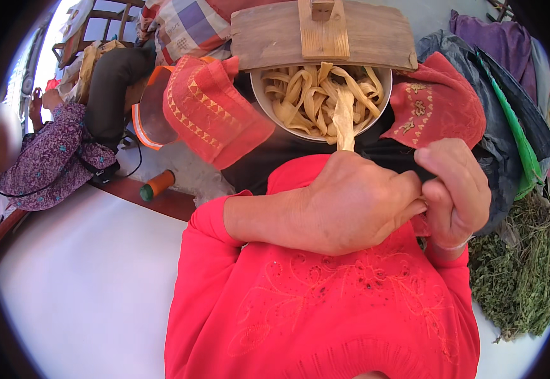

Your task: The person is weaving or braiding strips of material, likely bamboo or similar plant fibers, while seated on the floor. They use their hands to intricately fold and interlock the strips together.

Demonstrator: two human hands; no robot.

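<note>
In front of me a round metal bowl (384, 112) is filled with long, flat, pale tan strips (300, 95), folded over one another. One strip (343, 123) rises over the near rim to my left hand (360, 202), which is closed around it in front of my chest. Beside it my right hand (455, 192) is curled, its fingertips close to those of the left. Whatever lies between its fingers is hidden or too small to make out. A wooden board (262, 38) with an upright block (322, 9) on it covers the far part of the bowl.
Red cloths lie left (208, 107) and right (442, 98) of the bowl. An orange-and-green spool (158, 186) is at the left. Another person (50, 155) sits at far left. Dark plastic sheeting (515, 107) and a heap of dried green plants (518, 271) lie at right.
</note>
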